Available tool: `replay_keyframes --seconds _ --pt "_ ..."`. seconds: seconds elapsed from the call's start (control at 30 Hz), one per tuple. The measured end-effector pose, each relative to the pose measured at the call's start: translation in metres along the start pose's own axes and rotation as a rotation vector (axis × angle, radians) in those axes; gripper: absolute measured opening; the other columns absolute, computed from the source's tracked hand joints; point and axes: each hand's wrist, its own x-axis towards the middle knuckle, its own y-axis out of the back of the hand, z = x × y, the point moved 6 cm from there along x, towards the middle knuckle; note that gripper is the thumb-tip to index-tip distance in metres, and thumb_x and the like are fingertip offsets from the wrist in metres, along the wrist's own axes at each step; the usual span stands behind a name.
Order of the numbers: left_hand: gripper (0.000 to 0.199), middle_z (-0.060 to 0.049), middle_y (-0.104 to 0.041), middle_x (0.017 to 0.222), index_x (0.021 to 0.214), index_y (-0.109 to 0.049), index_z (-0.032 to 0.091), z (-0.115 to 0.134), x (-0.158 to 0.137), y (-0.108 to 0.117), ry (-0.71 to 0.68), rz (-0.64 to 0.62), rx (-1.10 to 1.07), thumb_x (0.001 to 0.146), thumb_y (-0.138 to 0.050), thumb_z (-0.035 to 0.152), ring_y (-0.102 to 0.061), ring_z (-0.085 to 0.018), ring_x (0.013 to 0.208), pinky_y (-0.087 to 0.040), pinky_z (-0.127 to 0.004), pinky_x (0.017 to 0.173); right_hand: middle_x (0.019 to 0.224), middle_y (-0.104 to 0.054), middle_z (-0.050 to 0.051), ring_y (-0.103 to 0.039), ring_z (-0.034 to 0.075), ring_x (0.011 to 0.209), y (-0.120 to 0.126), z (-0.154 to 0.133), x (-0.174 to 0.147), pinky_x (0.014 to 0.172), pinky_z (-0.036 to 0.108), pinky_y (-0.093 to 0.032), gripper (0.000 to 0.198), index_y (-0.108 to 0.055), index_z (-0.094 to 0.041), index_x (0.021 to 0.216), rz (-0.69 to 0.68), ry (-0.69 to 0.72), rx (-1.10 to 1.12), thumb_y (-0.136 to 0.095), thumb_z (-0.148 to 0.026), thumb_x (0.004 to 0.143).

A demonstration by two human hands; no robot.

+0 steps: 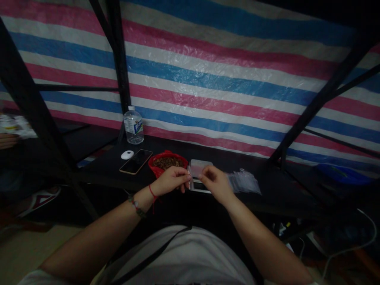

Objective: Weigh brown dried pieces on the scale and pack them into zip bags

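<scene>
My left hand is closed in a pinch at the left side of a small pocket scale, and a thin whitish edge of what looks like a small clear plastic bag shows at its fingertips. Over the right part of the pocket scale, my right hand is also pinched; what its fingers hold is too dim to make out. The scale has a pale square plate and a dark display towards me. Just left of it sits a red plastic bag, opened wide, with small brown pieces inside.
Several clear small bags lie right of my hand. A phone, a white oval case and a plastic bottle stand or lie to the left. Dark metal posts frame the black shelf. Another person's hand shows far left.
</scene>
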Motion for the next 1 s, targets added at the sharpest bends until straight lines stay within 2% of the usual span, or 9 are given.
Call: replay_keyframes --seconds 0.03,0.1,0.23,0.4,0.6,0.73,0.83,0.93,1.0 --pt "0.032 -0.001 -0.063 0.06 0.069 -0.061 0.012 0.0 -0.001 -0.002 -0.004 -0.005 0.023 0.079 -0.061 0.043 -0.057 -0.008 0.046 -0.036 -0.017 0.043 0.061 -0.053 -0.003 -0.047 0.01 0.056 -0.008 -0.006 -0.004 0.053 0.022 -0.035 0.031 -0.052 -0.019 0.066 -0.095 0.009 -0.052 -0.065 -0.046 0.076" --pt "0.029 -0.001 -0.064 0.06 0.071 -0.065 0.012 0.003 -0.002 -0.006 -0.044 -0.003 0.083 0.079 -0.062 0.04 -0.058 -0.01 0.051 -0.041 -0.018 0.048 0.062 -0.056 -0.003 -0.048 0.01 0.057 -0.019 -0.016 -0.011 0.053 0.023 -0.033 0.032 -0.055 -0.018 0.068 -0.196 0.04 -0.168 -0.07 -0.047 0.071" --pt "0.027 -0.002 -0.066 0.064 0.075 -0.07 0.012 0.006 -0.006 -0.011 -0.082 -0.036 0.152 0.079 -0.062 0.037 -0.058 -0.01 0.056 -0.044 -0.019 0.053 0.065 -0.06 -0.001 -0.053 0.011 0.06 -0.027 -0.018 -0.017 0.056 0.023 -0.034 0.025 -0.061 -0.017 0.07 -0.214 0.05 -0.275 -0.07 -0.04 0.072" --pt "0.031 -0.001 -0.062 0.057 0.074 -0.067 0.012 0.001 -0.007 -0.015 0.0 -0.103 0.064 0.077 -0.065 0.043 -0.059 -0.01 0.052 -0.046 -0.02 0.052 0.063 -0.06 -0.002 -0.052 0.01 0.059 -0.028 -0.006 -0.014 0.055 0.021 -0.034 0.02 -0.061 -0.016 0.066 -0.336 0.026 -0.115 -0.061 -0.03 0.079" --pt "0.031 -0.001 -0.062 0.061 0.073 -0.063 0.012 0.001 -0.004 -0.014 -0.019 -0.067 0.042 0.079 -0.061 0.042 -0.059 -0.01 0.052 -0.048 -0.02 0.052 0.065 -0.06 -0.001 -0.05 0.01 0.059 -0.026 0.005 -0.009 0.056 0.021 -0.036 0.026 -0.066 -0.015 0.074 -0.483 -0.022 0.161 -0.053 -0.035 0.085" --pt "0.025 0.0 -0.061 0.056 0.067 -0.061 0.013 0.007 -0.003 -0.006 -0.052 0.04 0.073 0.078 -0.059 0.035 -0.057 -0.01 0.049 -0.046 -0.021 0.051 0.056 -0.051 -0.003 -0.045 0.009 0.055 -0.025 -0.003 0.005 0.054 0.021 -0.032 0.028 -0.059 -0.015 0.061 -0.429 0.016 0.109 -0.046 -0.024 0.082" --pt "0.02 0.002 -0.054 0.046 0.057 -0.057 0.015 0.014 -0.004 0.008 -0.074 0.22 0.153 0.074 -0.054 0.026 -0.051 -0.008 0.043 -0.04 -0.019 0.047 0.049 -0.044 -0.003 -0.039 0.009 0.05 -0.023 -0.021 0.025 0.051 0.022 -0.026 0.027 -0.055 -0.016 0.052 -0.354 0.099 -0.159 -0.047 -0.021 0.077" --pt "0.02 0.004 -0.049 0.04 0.052 -0.052 0.016 0.014 -0.006 0.024 -0.029 0.364 0.16 0.07 -0.049 0.024 -0.046 -0.008 0.038 -0.033 -0.018 0.042 0.05 -0.047 -0.002 -0.037 0.01 0.05 -0.017 -0.04 0.049 0.052 0.025 -0.023 0.024 -0.058 -0.016 0.052 -0.202 0.171 -0.458 -0.052 -0.025 0.074" --pt "0.021 0.003 -0.049 0.04 0.05 -0.051 0.017 0.014 -0.007 0.034 -0.017 0.42 0.157 0.069 -0.047 0.025 -0.044 -0.008 0.038 -0.03 -0.019 0.041 0.052 -0.051 -0.001 -0.038 0.01 0.051 -0.012 -0.046 0.06 0.053 0.026 -0.023 0.023 -0.06 -0.016 0.055 -0.125 0.17 -0.539 -0.053 -0.027 0.074"
